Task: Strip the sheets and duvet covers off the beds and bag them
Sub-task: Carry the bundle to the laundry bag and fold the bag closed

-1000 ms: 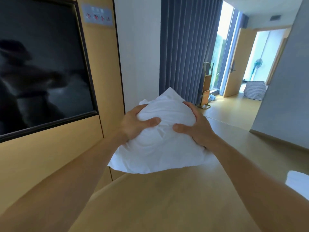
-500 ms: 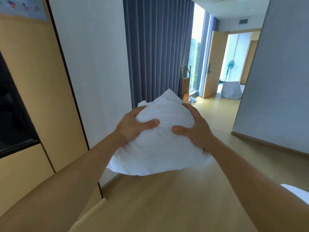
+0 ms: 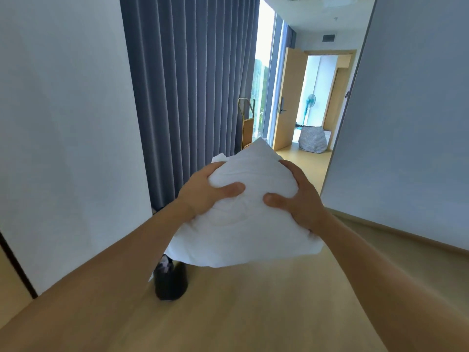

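Observation:
A white bundle of bed linen (image 3: 243, 224) is held out in front of me at chest height, above the wooden floor. My left hand (image 3: 205, 193) grips its left side with the thumb pressed on top. My right hand (image 3: 299, 196) grips its right side the same way. A corner of the fabric sticks up behind the hands. Far down the room, past an open door, a patterned grey laundry bag (image 3: 312, 139) stands on the floor. No bed is in view.
A small black bin (image 3: 171, 283) stands on the floor below the bundle, by the grey curtain (image 3: 190, 85). White wall on the left, grey wall on the right. A wooden trolley (image 3: 247, 125) stands near the window. A fan (image 3: 309, 102) is in the far room.
The view has swung right: the dark TV panel and wooden cabinet left the frame, and the curtain, black bin and doorway came into view. Both hands keep the same grip on the bundle.

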The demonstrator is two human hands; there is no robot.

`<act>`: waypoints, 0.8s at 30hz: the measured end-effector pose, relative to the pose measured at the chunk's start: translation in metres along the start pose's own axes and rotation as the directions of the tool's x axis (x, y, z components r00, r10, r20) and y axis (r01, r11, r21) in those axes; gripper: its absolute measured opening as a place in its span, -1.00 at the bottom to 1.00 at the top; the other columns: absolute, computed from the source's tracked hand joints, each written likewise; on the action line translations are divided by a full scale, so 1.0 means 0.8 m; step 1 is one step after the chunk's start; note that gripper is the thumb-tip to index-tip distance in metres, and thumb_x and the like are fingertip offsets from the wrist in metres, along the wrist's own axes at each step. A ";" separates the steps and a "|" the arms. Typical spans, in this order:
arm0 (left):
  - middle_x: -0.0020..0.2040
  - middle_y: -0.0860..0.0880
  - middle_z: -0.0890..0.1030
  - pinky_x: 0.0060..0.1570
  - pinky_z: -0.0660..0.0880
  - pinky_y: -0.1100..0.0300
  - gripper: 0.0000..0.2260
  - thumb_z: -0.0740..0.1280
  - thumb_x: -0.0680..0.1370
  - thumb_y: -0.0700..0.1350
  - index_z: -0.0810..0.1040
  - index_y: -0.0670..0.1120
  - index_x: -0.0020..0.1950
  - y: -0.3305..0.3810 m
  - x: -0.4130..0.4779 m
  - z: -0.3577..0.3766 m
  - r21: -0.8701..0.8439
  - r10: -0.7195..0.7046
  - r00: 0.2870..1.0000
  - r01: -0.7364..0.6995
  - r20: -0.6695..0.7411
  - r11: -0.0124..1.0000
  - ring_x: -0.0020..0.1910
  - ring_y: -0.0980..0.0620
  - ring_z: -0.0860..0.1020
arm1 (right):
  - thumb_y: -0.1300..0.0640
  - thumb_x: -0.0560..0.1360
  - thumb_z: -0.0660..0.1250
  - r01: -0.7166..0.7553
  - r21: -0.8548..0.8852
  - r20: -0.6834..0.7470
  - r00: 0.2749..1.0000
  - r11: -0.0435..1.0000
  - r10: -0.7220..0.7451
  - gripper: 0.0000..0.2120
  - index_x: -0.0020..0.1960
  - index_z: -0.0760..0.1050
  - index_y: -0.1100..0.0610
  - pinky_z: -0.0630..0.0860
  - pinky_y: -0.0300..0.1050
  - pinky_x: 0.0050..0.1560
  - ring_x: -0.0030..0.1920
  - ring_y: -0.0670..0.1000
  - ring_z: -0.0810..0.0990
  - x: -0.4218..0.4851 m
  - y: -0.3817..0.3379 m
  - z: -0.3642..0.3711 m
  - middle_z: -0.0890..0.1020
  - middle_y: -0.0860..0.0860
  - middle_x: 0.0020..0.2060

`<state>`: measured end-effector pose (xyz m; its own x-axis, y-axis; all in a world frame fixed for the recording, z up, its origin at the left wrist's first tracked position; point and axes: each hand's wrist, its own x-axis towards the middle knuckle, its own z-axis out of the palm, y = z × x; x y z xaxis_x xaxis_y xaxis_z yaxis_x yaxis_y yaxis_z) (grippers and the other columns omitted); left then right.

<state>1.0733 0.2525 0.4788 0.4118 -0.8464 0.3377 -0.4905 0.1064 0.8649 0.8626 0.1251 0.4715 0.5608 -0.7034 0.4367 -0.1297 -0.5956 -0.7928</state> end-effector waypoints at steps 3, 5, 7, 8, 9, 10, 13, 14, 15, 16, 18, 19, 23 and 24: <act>0.10 0.25 0.60 0.10 0.60 0.00 -0.46 0.47 0.13 0.47 0.46 0.51 0.07 -0.014 0.077 0.018 -0.010 0.020 0.999 -0.020 0.039 1.000 0.06 0.12 0.59 | -0.42 0.06 0.53 -0.025 -0.010 -0.047 0.999 1.000 0.025 -0.12 0.33 0.28 -0.45 0.43 -0.29 0.02 0.14 -0.36 0.49 0.059 0.030 -0.014 0.49 -0.42 0.18; 0.08 0.26 0.61 0.06 0.62 0.03 -0.40 0.47 0.10 0.51 0.47 0.49 0.10 -0.025 0.127 0.033 -0.021 0.032 0.997 -0.031 0.064 0.999 0.04 0.14 0.61 | -0.41 0.05 0.54 -0.044 -0.001 -0.088 0.995 0.999 0.044 -0.12 0.32 0.30 -0.45 0.43 -0.31 0.00 0.11 -0.37 0.50 0.093 0.053 -0.024 0.50 -0.42 0.16; 0.02 0.32 0.61 -0.03 0.61 0.12 -0.38 0.45 0.05 0.55 0.47 0.52 0.09 -0.037 0.173 0.052 -0.033 0.037 0.996 -0.034 0.086 0.999 -0.02 0.20 0.62 | -0.41 0.05 0.53 -0.058 -0.009 -0.108 0.993 0.998 0.056 -0.10 0.35 0.30 -0.40 0.44 -0.31 -0.01 0.12 -0.34 0.51 0.123 0.079 -0.033 0.51 -0.40 0.17; 0.01 0.35 0.61 -0.05 0.61 0.14 -0.37 0.45 0.04 0.56 0.47 0.53 0.09 -0.044 0.194 0.063 -0.036 0.040 0.995 -0.037 0.094 0.999 -0.04 0.23 0.62 | -0.41 0.05 0.52 -0.066 -0.019 -0.112 0.992 0.998 0.063 -0.10 0.35 0.30 -0.39 0.44 -0.30 0.00 0.13 -0.31 0.51 0.138 0.093 -0.038 0.51 -0.39 0.17; 0.01 0.34 0.61 -0.04 0.62 0.12 -0.37 0.45 0.05 0.56 0.46 0.53 0.10 -0.052 0.216 0.075 -0.036 0.043 0.994 -0.040 0.101 0.999 -0.04 0.22 0.62 | -0.41 0.05 0.52 -0.073 -0.025 -0.116 0.991 0.997 0.070 -0.09 0.36 0.29 -0.39 0.45 -0.28 0.01 0.13 -0.29 0.51 0.155 0.107 -0.045 0.50 -0.39 0.16; 0.02 0.32 0.61 0.00 0.63 0.07 -0.36 0.45 0.06 0.55 0.46 0.53 0.11 -0.059 0.238 0.087 -0.036 0.042 0.993 -0.039 0.107 0.999 -0.02 0.20 0.62 | -0.42 0.05 0.51 -0.081 -0.024 -0.120 0.990 0.996 0.077 -0.09 0.36 0.29 -0.38 0.46 -0.27 0.02 0.13 -0.28 0.52 0.172 0.123 -0.052 0.50 -0.39 0.15; 0.05 0.28 0.61 0.05 0.64 -0.02 -0.39 0.46 0.08 0.55 0.45 0.54 0.10 -0.076 0.307 0.125 -0.029 0.039 0.991 -0.035 0.125 0.999 0.03 0.13 0.62 | -0.43 0.06 0.52 -0.080 -0.021 -0.126 0.989 0.997 0.077 -0.09 0.35 0.29 -0.39 0.45 -0.30 -0.02 0.09 -0.32 0.52 0.225 0.173 -0.071 0.51 -0.42 0.12; 0.05 0.28 0.61 0.04 0.65 -0.01 -0.39 0.46 0.08 0.55 0.45 0.54 0.10 -0.081 0.330 0.138 -0.025 0.042 0.991 -0.039 0.130 0.999 0.02 0.13 0.63 | -0.43 0.06 0.52 -0.079 -0.013 -0.124 0.989 0.997 0.077 -0.09 0.37 0.30 -0.37 0.45 -0.29 -0.02 0.09 -0.32 0.52 0.244 0.191 -0.078 0.52 -0.41 0.12; 0.04 0.28 0.61 0.02 0.65 0.00 -0.38 0.46 0.07 0.55 0.46 0.54 0.10 -0.084 0.354 0.150 -0.018 0.044 0.991 -0.042 0.126 0.999 0.01 0.14 0.63 | -0.43 0.06 0.52 -0.075 -0.005 -0.128 0.989 0.997 0.074 -0.07 0.38 0.31 -0.34 0.46 -0.29 -0.01 0.10 -0.31 0.53 0.263 0.208 -0.086 0.52 -0.39 0.13; 0.04 0.28 0.62 0.00 0.65 0.04 -0.36 0.46 0.06 0.55 0.46 0.53 0.12 -0.086 0.373 0.159 -0.013 0.044 0.992 -0.043 0.119 0.999 0.00 0.16 0.63 | -0.42 0.05 0.52 -0.068 -0.001 -0.134 0.989 0.998 0.068 -0.06 0.39 0.31 -0.33 0.46 -0.28 0.01 0.11 -0.31 0.52 0.280 0.221 -0.092 0.52 -0.37 0.15; 0.02 0.29 0.63 -0.10 0.63 0.17 -0.34 0.47 0.04 0.54 0.48 0.51 0.12 -0.087 0.419 0.179 -0.016 0.046 0.994 -0.045 0.100 0.999 -0.05 0.21 0.64 | -0.41 0.05 0.53 -0.061 0.003 -0.125 0.990 0.998 0.061 -0.06 0.39 0.31 -0.35 0.46 -0.24 0.06 0.15 -0.29 0.52 0.323 0.247 -0.113 0.52 -0.34 0.18; 0.00 0.31 0.63 -0.18 0.61 0.27 -0.34 0.48 0.03 0.54 0.50 0.50 0.11 -0.086 0.442 0.189 -0.016 0.050 0.994 -0.049 0.095 0.999 -0.08 0.25 0.64 | -0.40 0.05 0.53 -0.066 0.007 -0.113 0.991 0.998 0.067 -0.07 0.38 0.31 -0.37 0.48 -0.20 0.09 0.17 -0.24 0.52 0.347 0.259 -0.125 0.52 -0.32 0.20; -0.02 0.39 0.60 -0.28 0.55 0.38 -0.36 0.48 0.02 0.54 0.48 0.53 0.08 -0.086 0.528 0.222 -0.025 0.041 0.998 -0.040 0.049 0.999 -0.12 0.34 0.62 | -0.40 0.06 0.53 -0.032 0.005 -0.094 0.995 0.999 0.033 -0.10 0.36 0.30 -0.38 0.46 -0.29 0.03 0.17 -0.25 0.51 0.433 0.300 -0.160 0.52 -0.33 0.20; -0.03 0.38 0.61 -0.25 0.56 0.36 -0.35 0.48 0.02 0.54 0.48 0.53 0.08 -0.090 0.548 0.230 -0.029 0.031 0.999 -0.030 0.040 0.999 -0.12 0.32 0.62 | -0.40 0.06 0.52 -0.029 0.009 -0.089 0.996 1.000 0.029 -0.09 0.36 0.30 -0.38 0.43 -0.33 0.01 0.17 -0.28 0.50 0.452 0.310 -0.165 0.51 -0.35 0.20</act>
<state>1.1481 -0.2219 0.4959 0.3648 -0.8631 0.3492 -0.4806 0.1467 0.8646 0.9255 -0.3284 0.4887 0.4819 -0.7523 0.4492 -0.1380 -0.5714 -0.8090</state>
